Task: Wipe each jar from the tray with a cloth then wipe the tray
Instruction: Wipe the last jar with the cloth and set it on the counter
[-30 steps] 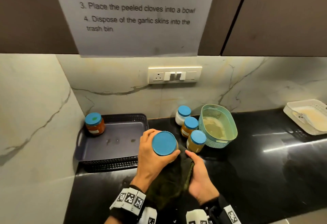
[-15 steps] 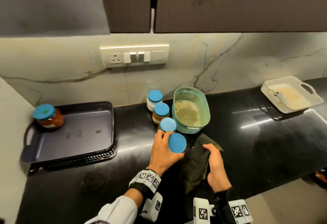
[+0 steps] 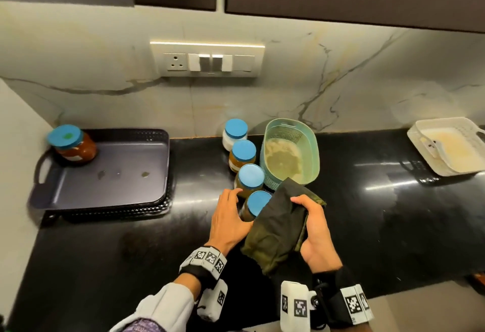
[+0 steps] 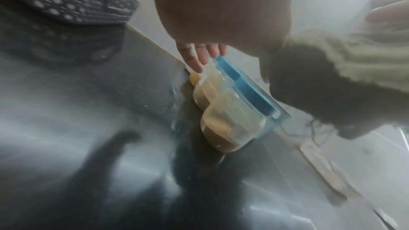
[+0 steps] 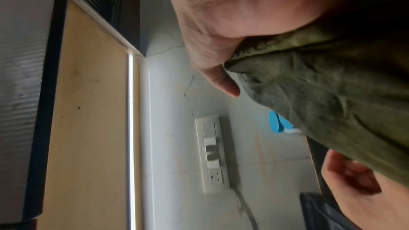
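The dark tray (image 3: 110, 192) sits at the left with one red-filled, blue-lidded jar (image 3: 73, 145) in its back corner. Several blue-lidded jars stand in a row on the black counter (image 3: 393, 213); the nearest jar (image 3: 258, 203) (image 4: 232, 125) stands at the row's front end. My left hand (image 3: 228, 219) lies against that jar's left side, its fingers (image 4: 197, 59) straight and reaching the jar behind. My right hand (image 3: 315, 229) grips a bunched dark green cloth (image 3: 275, 224) (image 5: 332, 85) just right of the jar, partly over its lid.
A teal basket (image 3: 313, 148) stands right behind the jar row. A white basket (image 3: 420, 135) sits at the far right by the wall. A switch plate (image 3: 207, 60) is on the marble backsplash. The counter's front edge runs close to my wrists.
My left hand carried the jar to the right and set it at the front of the row. My right hand lifted the cloth beside it. The view swung right.
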Motion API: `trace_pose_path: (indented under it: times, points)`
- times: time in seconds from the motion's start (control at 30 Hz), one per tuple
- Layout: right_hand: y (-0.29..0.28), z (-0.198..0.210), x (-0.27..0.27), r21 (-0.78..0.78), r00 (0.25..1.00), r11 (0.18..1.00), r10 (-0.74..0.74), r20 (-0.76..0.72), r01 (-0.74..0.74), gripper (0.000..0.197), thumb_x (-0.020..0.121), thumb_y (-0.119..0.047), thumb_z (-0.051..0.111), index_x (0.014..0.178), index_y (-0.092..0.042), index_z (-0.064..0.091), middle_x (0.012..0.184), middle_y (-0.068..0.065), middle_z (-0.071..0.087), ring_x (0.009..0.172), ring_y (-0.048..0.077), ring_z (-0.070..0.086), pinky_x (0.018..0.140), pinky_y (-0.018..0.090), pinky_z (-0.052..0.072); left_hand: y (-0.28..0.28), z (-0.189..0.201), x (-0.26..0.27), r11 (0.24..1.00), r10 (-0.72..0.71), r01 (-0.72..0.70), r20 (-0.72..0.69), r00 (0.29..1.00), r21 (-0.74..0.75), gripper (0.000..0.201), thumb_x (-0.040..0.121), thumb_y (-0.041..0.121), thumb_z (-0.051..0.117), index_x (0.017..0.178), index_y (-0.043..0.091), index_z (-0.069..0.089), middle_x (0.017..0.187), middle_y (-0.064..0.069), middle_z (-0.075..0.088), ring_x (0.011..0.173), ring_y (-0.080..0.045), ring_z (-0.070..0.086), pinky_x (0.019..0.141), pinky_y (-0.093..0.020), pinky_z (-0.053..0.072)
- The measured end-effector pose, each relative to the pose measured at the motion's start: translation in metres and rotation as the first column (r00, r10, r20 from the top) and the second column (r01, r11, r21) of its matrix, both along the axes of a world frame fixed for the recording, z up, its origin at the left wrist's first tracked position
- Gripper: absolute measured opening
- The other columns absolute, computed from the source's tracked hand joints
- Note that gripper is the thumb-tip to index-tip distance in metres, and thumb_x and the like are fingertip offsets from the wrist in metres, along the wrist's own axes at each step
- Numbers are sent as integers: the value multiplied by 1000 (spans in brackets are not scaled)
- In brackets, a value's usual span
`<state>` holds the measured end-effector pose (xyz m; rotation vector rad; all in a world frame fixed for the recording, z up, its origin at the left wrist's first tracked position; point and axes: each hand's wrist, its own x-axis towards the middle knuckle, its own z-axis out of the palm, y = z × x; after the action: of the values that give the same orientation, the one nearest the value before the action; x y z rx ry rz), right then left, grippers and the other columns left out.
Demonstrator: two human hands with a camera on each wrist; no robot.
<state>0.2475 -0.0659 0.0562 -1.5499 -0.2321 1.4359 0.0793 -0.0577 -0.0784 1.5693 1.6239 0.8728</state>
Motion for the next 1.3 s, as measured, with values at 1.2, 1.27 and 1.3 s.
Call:
trace_pose_path:
  times: [1.2, 1.27, 1.3]
  points:
    - [13, 2, -278, 149, 828, 835, 471, 306, -530, 17, 98, -15, 69, 105, -29, 72, 103, -6, 79, 99, 15, 74, 81, 31, 58, 149, 28, -443, 842, 491, -539, -387, 781, -20, 68, 75, 16, 84, 133, -2, 51, 128, -29, 61, 119, -47, 58, 99, -48, 47]
    - [8, 4, -272, 165, 841, 847, 439, 316, -505, 17, 98, -15, 69, 107, -30, 70, 109, -3, 76, 102, 16, 72, 80, 30, 57, 143, 32, -436, 843, 516, -536, -356, 779, 49, 70, 67, 16, 87, 128, 0, 57, 125, -27, 63, 117, -46, 57, 97, -49, 47]
    - [7, 5, -271, 173, 846, 851, 429, 316, -496, 17, 98, -15, 69, 107, -29, 69, 109, -2, 76, 102, 16, 72, 78, 29, 56, 138, 35, -430, 838, 535, -537, -326, 779, 94, 74, 63, 18, 90, 128, 1, 58, 124, -25, 62, 116, -45, 56, 97, -49, 47]
